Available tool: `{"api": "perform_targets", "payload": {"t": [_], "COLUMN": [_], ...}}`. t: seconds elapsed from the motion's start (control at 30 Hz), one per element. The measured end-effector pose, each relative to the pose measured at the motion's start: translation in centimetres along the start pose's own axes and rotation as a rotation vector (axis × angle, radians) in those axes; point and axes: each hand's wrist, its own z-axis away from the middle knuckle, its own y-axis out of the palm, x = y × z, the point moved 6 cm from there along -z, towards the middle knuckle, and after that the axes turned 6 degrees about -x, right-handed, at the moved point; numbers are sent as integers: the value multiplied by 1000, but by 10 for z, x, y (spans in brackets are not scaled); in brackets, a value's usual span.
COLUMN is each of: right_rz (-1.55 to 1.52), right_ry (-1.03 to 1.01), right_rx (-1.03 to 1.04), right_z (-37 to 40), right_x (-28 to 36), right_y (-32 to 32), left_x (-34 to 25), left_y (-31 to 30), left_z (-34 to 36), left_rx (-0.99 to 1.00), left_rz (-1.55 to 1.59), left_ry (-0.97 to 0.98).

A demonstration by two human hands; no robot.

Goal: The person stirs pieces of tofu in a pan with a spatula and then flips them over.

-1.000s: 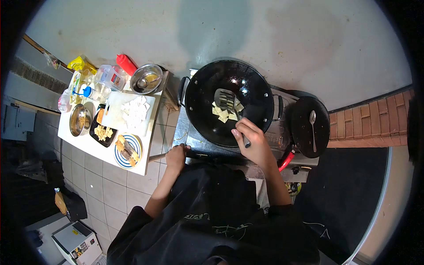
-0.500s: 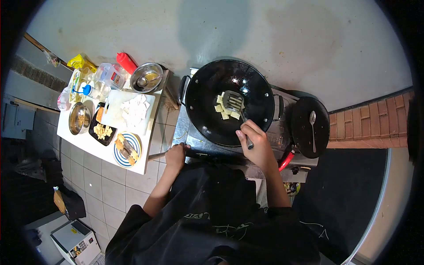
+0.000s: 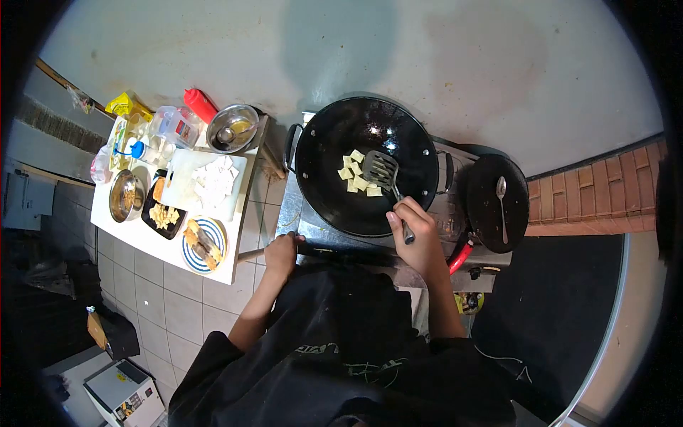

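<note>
My right hand [image 3: 415, 229] is closed around the handle of a slotted spatula [image 3: 382, 169], whose blade rests inside a large black wok [image 3: 340, 207]. Several pale, square-cut pieces, perhaps tofu [image 3: 354, 173], lie in the wok just left of the blade. They look loosely spread over the wok's bottom. My left hand [image 3: 282, 253] is closed at the front left corner of the metal stove [image 3: 290, 213], seemingly gripping its edge. The wok sits upright on the stove.
A white table [image 3: 128, 231] on the left bears a cutting board [image 3: 179, 191] with white pieces, a metal bowl with a ladle [image 3: 232, 128], a striped plate [image 3: 219, 231] and a red bottle [image 3: 200, 105]. A spoon [image 3: 502, 206] lies on a round black pan [image 3: 482, 203] at right.
The spatula has shifted right and slightly down, off the pale pieces, which now show more fully beside it. My left hand has stayed at the stove's corner.
</note>
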Motion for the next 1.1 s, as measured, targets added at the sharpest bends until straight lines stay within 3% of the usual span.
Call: {"api": "perform_targets", "payload": {"t": [1.1], "right_rz": [15], "right_ry": [15], "right_rx": [-11], "right_z": [2], "right_x": [-2], "right_y": [6], "left_x": [-1], "left_y": [0], "left_z": [1], "left_rx": [-30], "left_rz": [-44], "left_ry": [8]}}
